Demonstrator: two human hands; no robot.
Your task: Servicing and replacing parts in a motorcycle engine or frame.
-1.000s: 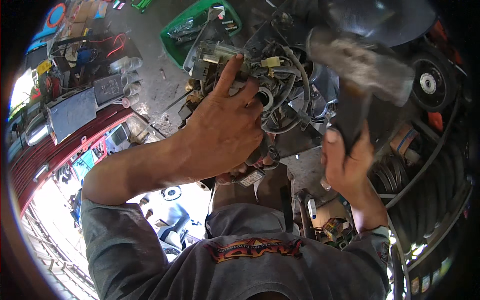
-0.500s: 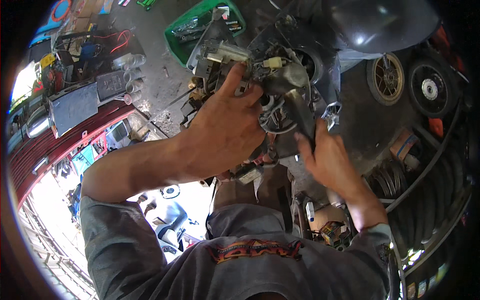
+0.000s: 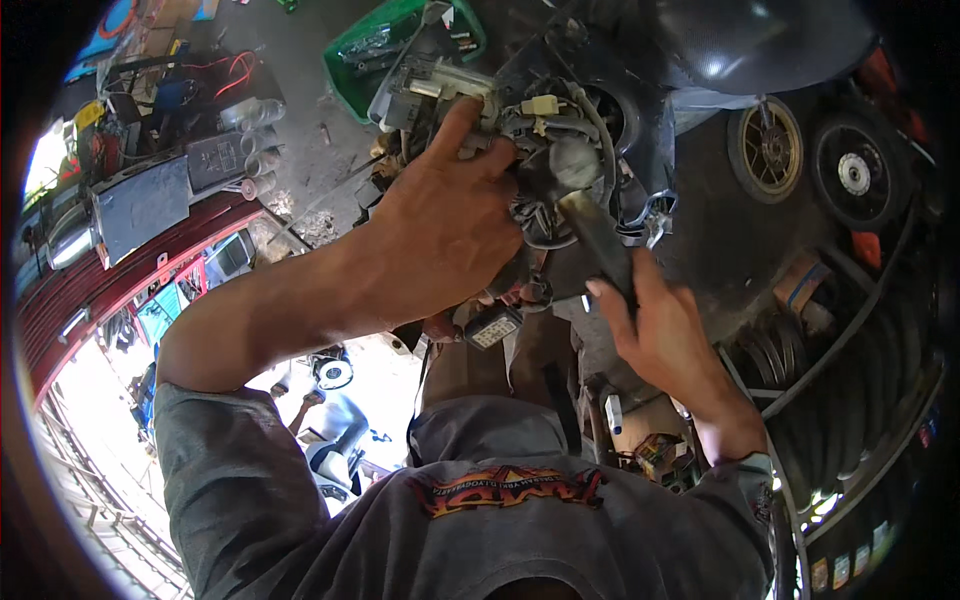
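My right hand (image 3: 665,325) is closed around the thick dark handle of a hammer-like tool (image 3: 603,245). Its rounded grey head is blurred and lies over a motorcycle's stripped front end (image 3: 545,125), among bundled wires and a pale connector. My left hand (image 3: 440,220) reaches across the same assembly, its index finger stretched along a metal bracket (image 3: 455,80) and its other fingers curled. What those curled fingers hold, if anything, is hidden by the back of the hand. Below them sits a small rectangular panel with a grid of light squares (image 3: 492,327).
A green crate (image 3: 345,80) of parts stands beyond the assembly. Two wheels (image 3: 765,150) lie at the far right, and a rack of tyres (image 3: 850,400) curves along the right side. On the left, a red cabinet (image 3: 60,300) carries a battery, jars and tools.
The view has shifted slightly. The tool's rounded head has come down a little nearer my left hand, and the wires behind it show more. Both hands keep their hold.
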